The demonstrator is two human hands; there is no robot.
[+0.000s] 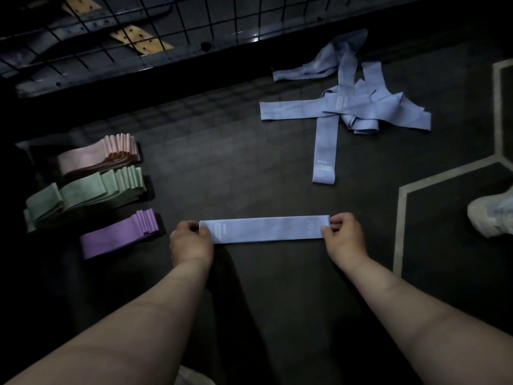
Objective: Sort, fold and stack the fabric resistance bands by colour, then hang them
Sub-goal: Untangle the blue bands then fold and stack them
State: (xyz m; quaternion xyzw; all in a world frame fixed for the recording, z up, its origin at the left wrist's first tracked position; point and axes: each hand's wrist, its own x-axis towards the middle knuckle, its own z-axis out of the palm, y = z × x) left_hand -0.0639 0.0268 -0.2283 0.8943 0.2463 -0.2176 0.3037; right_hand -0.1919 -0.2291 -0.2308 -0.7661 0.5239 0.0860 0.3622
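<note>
Our left grip point(191, 240) & right grip point(342, 234) each pinch an end of the blue band point(263, 229), flat & taut for folding.

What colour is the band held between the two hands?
Light blue; the band shows best in the head view.

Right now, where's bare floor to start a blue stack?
The widest bare floor lies between the pink stack, green stack and purple stack on the left and the loose blue bands upper right, beyond the blue band the left hand and right hand pinch. A smaller strip lies between right hand and the pale line. Upper right is crowded.
</note>
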